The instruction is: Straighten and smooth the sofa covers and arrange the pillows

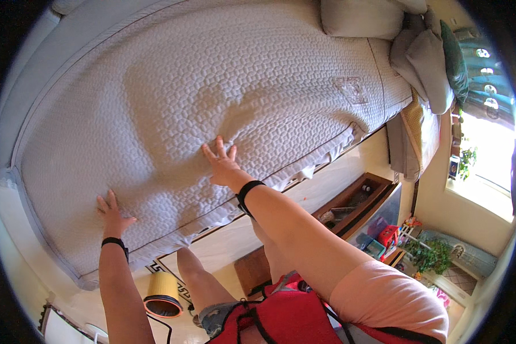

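Observation:
A light-grey quilted cover (172,94) lies over a wide padded seat that looks like a sofa, with wrinkles and hollows across its surface. My left hand (112,216) rests on the cover near its front left corner, fingers spread. Further right and farther in, my right hand (222,163) presses on the same cover with its fingers apart. Neither hand holds anything. Each wrist wears a black band. Along the front, the cover's edge (301,170) hangs in loose folds, and a printed patch (351,90) shows toward its right end.
Grey cushions (425,60) and a green pillow (453,64) are heaped at the right end. Below stands a table with an open brown compartment (361,198). A yellow cylinder (162,286) with a dark opening is by my legs. A leafy plant (430,253) stands farther right.

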